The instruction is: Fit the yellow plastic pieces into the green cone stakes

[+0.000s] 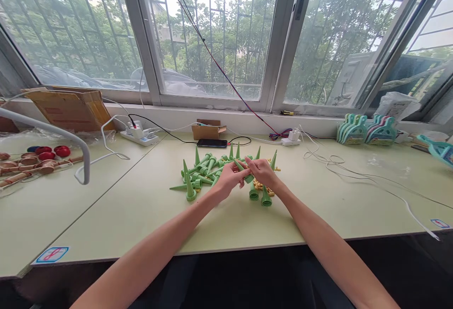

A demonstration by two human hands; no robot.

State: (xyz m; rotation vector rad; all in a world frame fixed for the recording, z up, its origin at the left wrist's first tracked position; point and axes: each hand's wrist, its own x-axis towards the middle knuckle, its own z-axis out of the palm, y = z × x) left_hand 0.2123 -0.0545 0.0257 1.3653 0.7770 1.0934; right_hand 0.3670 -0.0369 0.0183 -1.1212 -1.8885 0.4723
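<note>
Both my hands meet over the middle of the pale green table (318, 210), above a heap of green cone-shaped plastic spikes (201, 170). My left hand (228, 179) and my right hand (261, 171) are both closed on one green spike (244, 171) held between them, tilted. Several spikes stand upright with tips up; others lie on their sides. A few small yellow pieces (262, 186) lie under my right hand, beside two upright spikes (260, 196).
A black phone (211, 143), a small cardboard box (207, 129), a power strip (138, 134) and loose white cables (332, 160) lie by the window. Red and wooden toys (35, 158) sit at left. Teal plastic items (364, 129) stand at right.
</note>
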